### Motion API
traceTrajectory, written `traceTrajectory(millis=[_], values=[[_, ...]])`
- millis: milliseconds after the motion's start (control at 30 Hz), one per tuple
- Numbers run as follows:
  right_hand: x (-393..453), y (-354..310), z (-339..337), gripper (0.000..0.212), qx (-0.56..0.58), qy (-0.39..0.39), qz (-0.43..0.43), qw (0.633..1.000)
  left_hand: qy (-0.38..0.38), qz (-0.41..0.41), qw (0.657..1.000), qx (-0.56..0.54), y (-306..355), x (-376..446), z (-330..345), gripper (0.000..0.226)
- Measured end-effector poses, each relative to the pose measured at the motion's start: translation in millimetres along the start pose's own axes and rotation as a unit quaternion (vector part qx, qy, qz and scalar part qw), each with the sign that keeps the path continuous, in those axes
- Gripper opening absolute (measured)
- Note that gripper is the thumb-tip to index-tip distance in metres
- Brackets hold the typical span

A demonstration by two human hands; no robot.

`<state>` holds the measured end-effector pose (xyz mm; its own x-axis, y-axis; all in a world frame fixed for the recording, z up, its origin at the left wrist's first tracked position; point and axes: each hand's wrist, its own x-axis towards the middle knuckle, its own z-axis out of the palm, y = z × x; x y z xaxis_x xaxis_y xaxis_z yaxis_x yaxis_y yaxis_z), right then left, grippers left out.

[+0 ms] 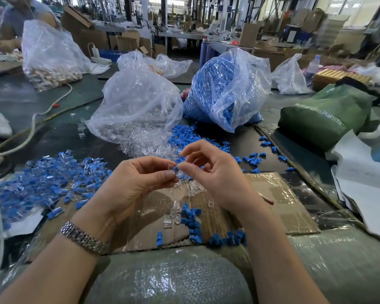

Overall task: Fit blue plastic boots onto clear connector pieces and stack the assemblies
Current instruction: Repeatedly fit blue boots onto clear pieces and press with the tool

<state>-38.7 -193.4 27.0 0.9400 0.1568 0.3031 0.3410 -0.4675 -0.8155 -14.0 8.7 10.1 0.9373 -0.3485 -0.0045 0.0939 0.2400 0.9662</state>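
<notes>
1. Bubble wrap (pixel 169 279), dimpled and cloudy, lies nearest the camera over a rounded grey-green surface.
2. Just past it a flat cardboard sheet (pixel 279 194) under glossy, wrinkled film lies on the dark table (pixel 59 137).
3. On the cardboard lie a few loose clear pieces (pixel 176 207), small and glassy, beside a short row of blue boots (pixel 192 222), matte and blocky.
4. Left of the cardboard spreads a heap of assemblies (pixel 51 183), each a blue boot in a clear shell.
5. The left hand (pixel 136 185), a metal link watch (pixel 83 238) on its wrist, has its fingers curled in, thumb and forefinger pinching a clear connector (pixel 171 168).
6. The right hand (pixel 213 172) meets it at the fingertips, thumb and forefinger closed on a blue boot (pixel 176 169) that touches the connector; its other fingers are loosely bent.
7. Both hands hang above the cardboard's far edge.
8. Farther back, a crinkled clear bag (pixel 138 106) spills clear pieces toward the hands.
9. Beside it a second bag (pixel 226 88) bulges with blue boots, more of them scattered around its mouth.
10. A green fabric bag (pixel 325 115) with pale lettering lies to the right.
</notes>
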Motion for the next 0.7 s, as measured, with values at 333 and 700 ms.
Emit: traceTrajectory(millis=[333,700], values=[[-2.3,25.9,-18.4,0.059,-0.409,-0.039,0.328,0.851,0.047,0.006,0.996,-0.082,-1.1,6.9,-4.7,0.019],[1.5,12.8,-32.3,0.029,-0.065,0.038,0.283,0.956,0.078,0.009,0.991,-0.11,-2.1,10.5,-16.1,0.018]])
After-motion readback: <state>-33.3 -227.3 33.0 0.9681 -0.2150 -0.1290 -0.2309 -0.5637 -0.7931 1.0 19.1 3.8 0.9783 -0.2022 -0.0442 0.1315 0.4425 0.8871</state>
